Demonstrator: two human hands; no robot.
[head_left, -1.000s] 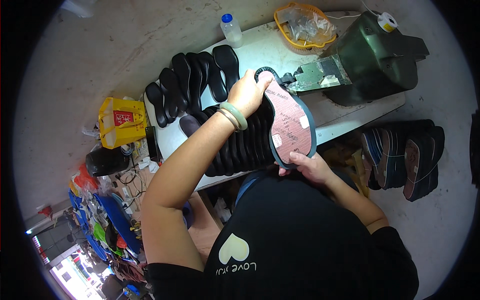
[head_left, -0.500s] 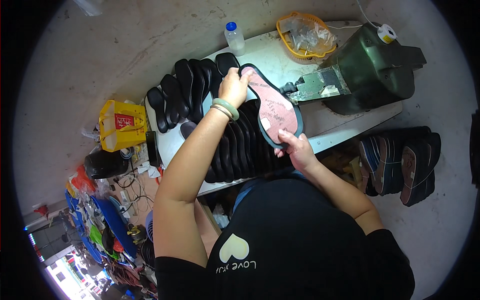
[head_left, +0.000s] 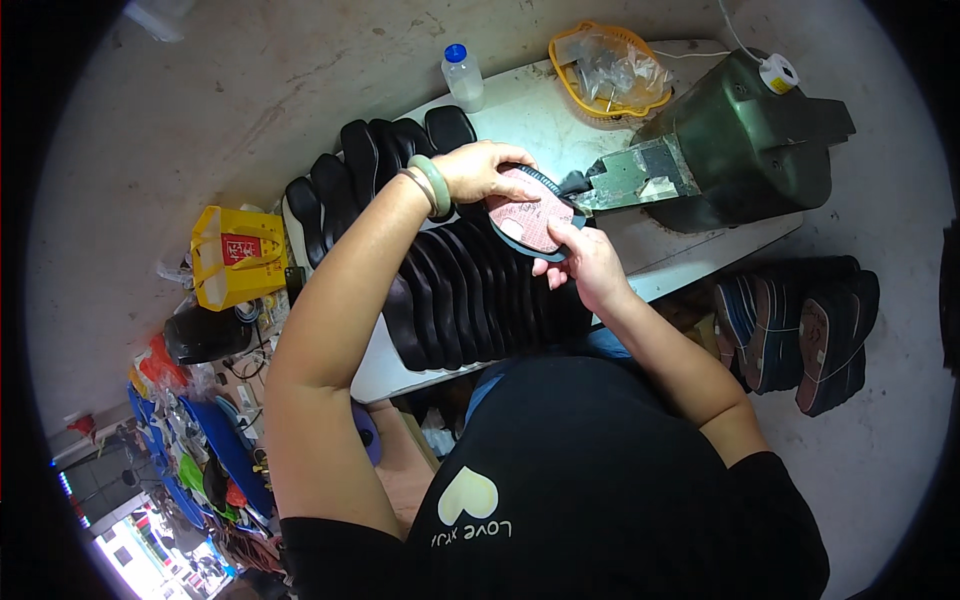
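Shoe sole (head_left: 530, 215), pinkish face with dark rubbery rim, gripped between both hands above desk (head_left: 520, 110). Left hand (head_left: 480, 170) clasps top edge, fingers curled over; right hand (head_left: 580, 262) pinches lower edge. Sole tip meets metal nose of green machine (head_left: 740, 140). Below: row of black soles (head_left: 450, 290), overlapping, ribbed look. Sole's far end hidden by left hand.
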